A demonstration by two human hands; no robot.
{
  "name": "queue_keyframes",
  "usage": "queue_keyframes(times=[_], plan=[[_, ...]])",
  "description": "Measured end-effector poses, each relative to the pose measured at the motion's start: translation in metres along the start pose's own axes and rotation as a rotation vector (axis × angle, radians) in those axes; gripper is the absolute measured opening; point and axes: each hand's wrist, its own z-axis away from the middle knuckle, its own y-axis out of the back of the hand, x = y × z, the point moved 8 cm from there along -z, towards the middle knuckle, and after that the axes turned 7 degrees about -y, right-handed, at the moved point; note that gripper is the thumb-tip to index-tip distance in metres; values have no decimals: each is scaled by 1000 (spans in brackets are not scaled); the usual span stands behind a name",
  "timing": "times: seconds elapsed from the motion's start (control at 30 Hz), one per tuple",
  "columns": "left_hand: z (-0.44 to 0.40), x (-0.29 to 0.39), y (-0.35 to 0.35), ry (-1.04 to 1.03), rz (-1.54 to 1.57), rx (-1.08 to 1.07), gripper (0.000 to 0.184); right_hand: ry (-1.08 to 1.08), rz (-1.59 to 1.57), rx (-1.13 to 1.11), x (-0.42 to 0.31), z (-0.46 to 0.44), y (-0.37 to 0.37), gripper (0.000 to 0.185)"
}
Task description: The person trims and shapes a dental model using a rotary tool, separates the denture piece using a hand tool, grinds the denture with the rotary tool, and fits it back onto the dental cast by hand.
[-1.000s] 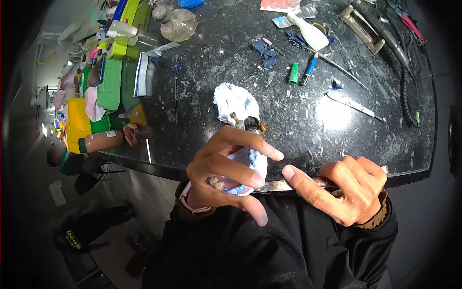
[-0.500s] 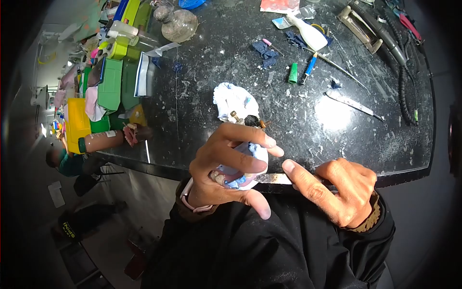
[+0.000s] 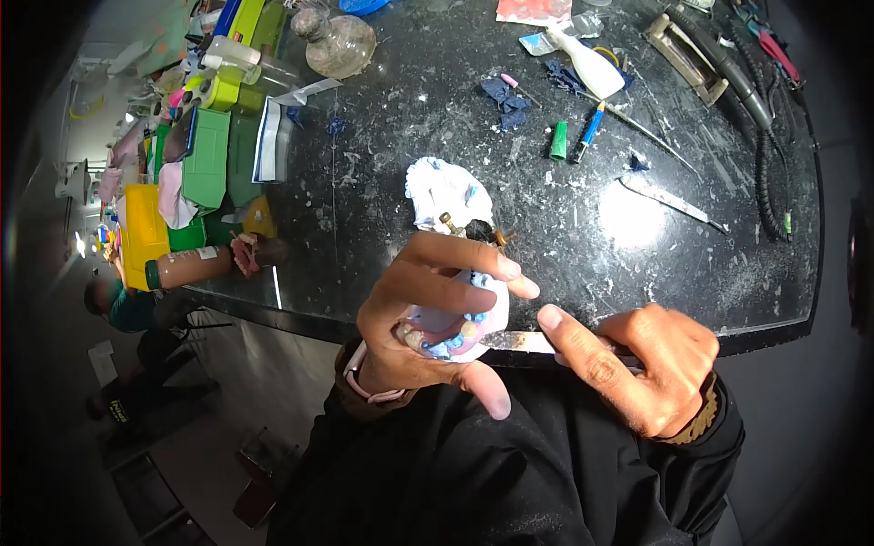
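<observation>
Near the bench's front edge, my left hand [image 3: 428, 300] is wrapped round a dental cast [image 3: 490, 320] with a white rim, a pink base and blue and cream teeth. Its fingers cover part of the cast. To the right, my right hand [image 3: 642, 364] is closed round a flat metal blade [image 3: 521, 341], whose tip reaches the cast's right side; its handle is mostly hidden. Just above my left hand lies a white plaster cast [image 3: 446, 193] beside a brass-coloured metal piece [image 3: 448, 221].
Green bins [image 3: 206, 159] and a yellow bin [image 3: 144, 237] stand left, near a brownish bottle [image 3: 193, 267]. A glass flask [image 3: 339, 45], a white bottle [image 3: 590, 68], a blue pen [image 3: 591, 132] and a spatula [image 3: 669, 198] lie on the black bench [image 3: 382, 118]. People are at the far left.
The cast in my left hand has tilted, showing more of its teeth. My right hand and the blade have shifted slightly. A person in the background has moved.
</observation>
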Motion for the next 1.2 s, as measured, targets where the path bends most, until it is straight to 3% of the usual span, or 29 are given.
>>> queue_keyframes(times=[0.13,0.23,0.33,0.57,0.77,0.83,0.9,0.97,1.1,1.17,1.2], plan=[[2,0,1,-9,-21,-13,67,24,8,-3,-1,-2,1,42],[1,2,-3,-39,-59,-153,76,-19,-40,10,0,2,-4,40],[2,0,-1,-18,-45,-25,67,-65,-55,31,0,5,-6,39],[4,-1,-9,4,-19,-57,68,-172,-170,-120,2,1,-4,43],[5,-1,-8,50,46,-26,66,-77,-87,-123,12,-2,9,42],[2,-2,-8,32,87,-12,65,-187,8,-91,35,-5,15,38],[1,-2,-8,22,85,-15,65,-300,201,99,63,-7,9,42],[3,-1,-5,16,36,-36,65,-298,372,93,80,-12,-2,46],[-4,9,3,5,-145,-30,54,-332,424,-16,94,-19,-18,49],[-5,11,9,36,-178,10,49,-217,243,108,73,-27,-10,44],[-4,12,11,44,-194,10,49,-184,53,63,54,-35,-3,35]])
